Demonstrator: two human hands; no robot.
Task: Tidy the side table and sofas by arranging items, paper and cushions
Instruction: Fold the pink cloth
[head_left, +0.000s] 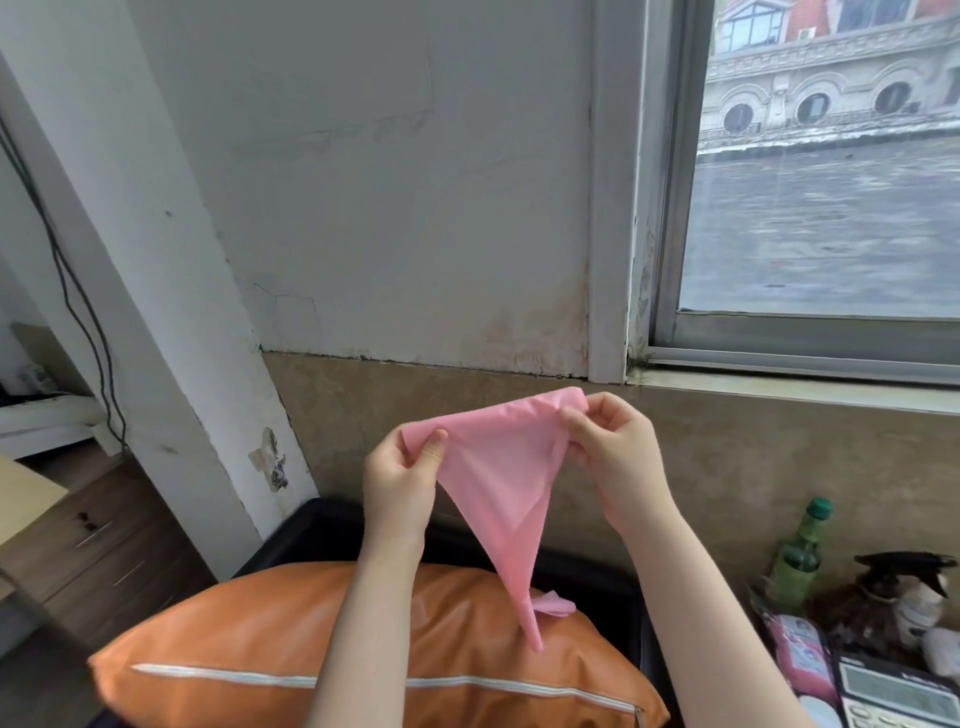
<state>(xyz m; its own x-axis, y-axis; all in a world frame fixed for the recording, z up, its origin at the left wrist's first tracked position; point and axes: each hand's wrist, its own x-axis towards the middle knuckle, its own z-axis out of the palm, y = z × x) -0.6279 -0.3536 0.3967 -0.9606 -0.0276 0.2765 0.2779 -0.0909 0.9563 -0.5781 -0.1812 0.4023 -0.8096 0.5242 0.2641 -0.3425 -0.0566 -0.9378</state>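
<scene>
My left hand (402, 475) and right hand (610, 452) pinch top corners of pink paper (506, 478), held up above orange cushion (322, 644). Folding seems midway. Side table clutter, green bottle (797, 558) included, looks unsorted.

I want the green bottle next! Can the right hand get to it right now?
Probably not yet. The right hand is busy pinching the pink paper together with the left hand. The green bottle stands uncovered lower right, so once the paper is let go, the way looks free.
</scene>
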